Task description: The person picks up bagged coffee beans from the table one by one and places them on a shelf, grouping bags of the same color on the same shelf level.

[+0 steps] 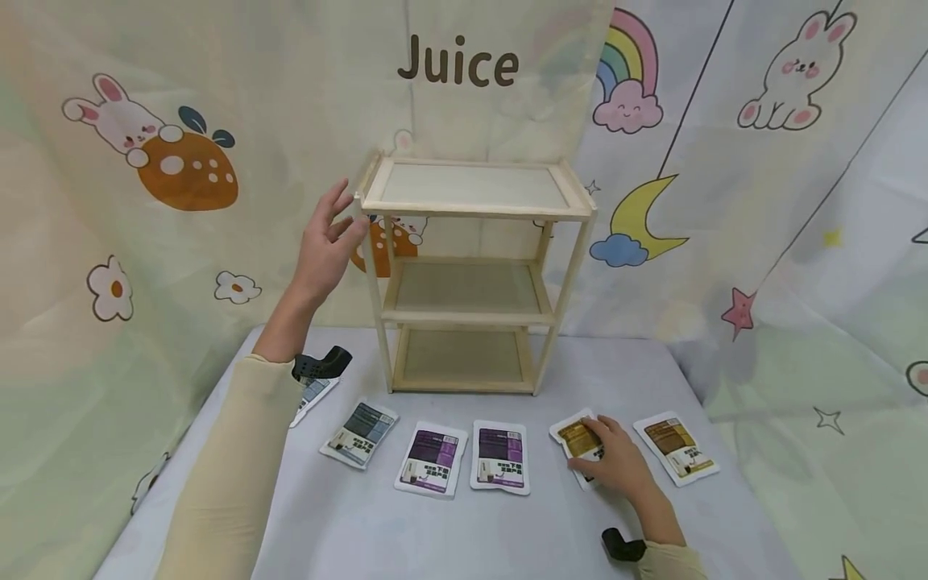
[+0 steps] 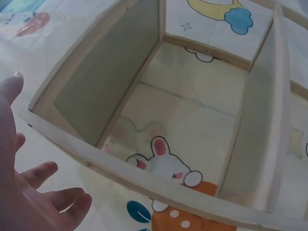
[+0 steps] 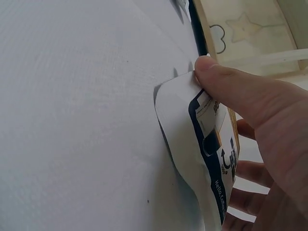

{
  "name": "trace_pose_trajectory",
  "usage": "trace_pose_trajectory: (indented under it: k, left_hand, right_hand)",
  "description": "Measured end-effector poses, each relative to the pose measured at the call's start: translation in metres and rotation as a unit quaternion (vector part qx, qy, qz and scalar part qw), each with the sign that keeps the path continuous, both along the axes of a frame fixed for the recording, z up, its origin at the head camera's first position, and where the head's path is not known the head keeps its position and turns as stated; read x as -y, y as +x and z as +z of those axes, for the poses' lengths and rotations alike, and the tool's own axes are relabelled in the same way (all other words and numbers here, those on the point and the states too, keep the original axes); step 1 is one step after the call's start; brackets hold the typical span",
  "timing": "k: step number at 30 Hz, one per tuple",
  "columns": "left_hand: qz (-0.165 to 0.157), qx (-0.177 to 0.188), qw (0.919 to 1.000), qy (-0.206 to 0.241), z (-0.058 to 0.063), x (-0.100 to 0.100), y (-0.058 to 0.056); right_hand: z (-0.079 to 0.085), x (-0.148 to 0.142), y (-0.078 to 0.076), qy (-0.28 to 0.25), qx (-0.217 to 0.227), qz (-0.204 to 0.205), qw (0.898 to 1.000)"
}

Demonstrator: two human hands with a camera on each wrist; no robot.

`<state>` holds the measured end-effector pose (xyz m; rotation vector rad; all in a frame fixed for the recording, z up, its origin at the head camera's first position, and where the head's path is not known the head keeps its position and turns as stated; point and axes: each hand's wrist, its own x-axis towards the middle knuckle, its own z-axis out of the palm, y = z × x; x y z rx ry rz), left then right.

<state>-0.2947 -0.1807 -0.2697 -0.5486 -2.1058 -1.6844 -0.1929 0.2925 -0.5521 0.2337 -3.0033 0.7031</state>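
Observation:
A small three-tier wooden rack (image 1: 467, 320) stands at the back of the table. My left hand (image 1: 329, 246) is raised beside its upper left corner, fingers loosely spread and holding nothing; the left wrist view shows the fingers (image 2: 72, 202) close to the rack's frame (image 2: 159, 196). My right hand (image 1: 616, 459) grips a white pouch with a gold label (image 1: 580, 439) at the right front. In the right wrist view the thumb lies on one edge of that pouch (image 3: 185, 125) and the fingers are at its far side, partly hidden.
Two purple-labelled pouches (image 1: 432, 459) lie mid-table, with a grey-blue pouch (image 1: 360, 435) to their left. Another pouch (image 1: 316, 396) is partly behind the left forearm. A second gold pouch (image 1: 676, 448) lies right of my right hand. A printed cloth backdrop (image 1: 290, 48) hangs behind the rack.

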Motion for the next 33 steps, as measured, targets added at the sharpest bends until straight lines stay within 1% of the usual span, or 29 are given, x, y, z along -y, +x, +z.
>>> trace_pose_trajectory:
  k: [3,6,10,13,17,20,24,28,31,33]
  left_hand:
    - [-0.007,-0.005,1.0000,0.003,0.001,-0.002,-0.014]
    - [-0.013,-0.007,0.9999,0.005,0.004,-0.006,-0.026]
    - [0.010,-0.006,0.9999,0.002,0.010,-0.009,-0.036]
    - [0.030,-0.003,0.9996,0.001,0.014,-0.010,-0.039]
    - [0.039,-0.005,0.9992,0.008,0.014,-0.010,-0.041]
    - [0.034,-0.016,0.9990,0.022,0.012,-0.010,-0.043]
    - [0.032,-0.034,0.9979,0.045,0.005,-0.012,-0.046]
    - [0.041,-0.043,0.9965,0.059,-0.001,-0.015,-0.047]
    - [0.050,-0.053,0.9955,0.061,-0.004,-0.016,-0.048]
    - [0.055,-0.059,0.9948,0.061,-0.005,-0.017,-0.049]
  right_hand:
    - [-0.001,0.000,0.000,0.000,0.012,-0.007,1.000]
    - [0.000,0.000,0.001,-0.003,0.025,-0.021,0.999]
    - [0.003,0.002,-0.001,-0.008,0.045,-0.034,0.998]
    - [0.004,0.005,-0.003,-0.014,0.049,-0.040,0.998]
    - [0.002,0.008,-0.006,-0.017,0.054,-0.051,0.997]
    - [-0.001,0.008,-0.007,-0.018,0.058,-0.061,0.996]
    - [-0.005,0.009,-0.005,-0.022,0.060,-0.076,0.995]
    - [-0.006,0.011,-0.004,-0.043,0.053,-0.086,0.994]
    - [-0.001,0.013,-0.007,-0.063,0.039,-0.093,0.993]
    - [0.006,0.013,-0.009,-0.077,0.034,-0.097,0.992]
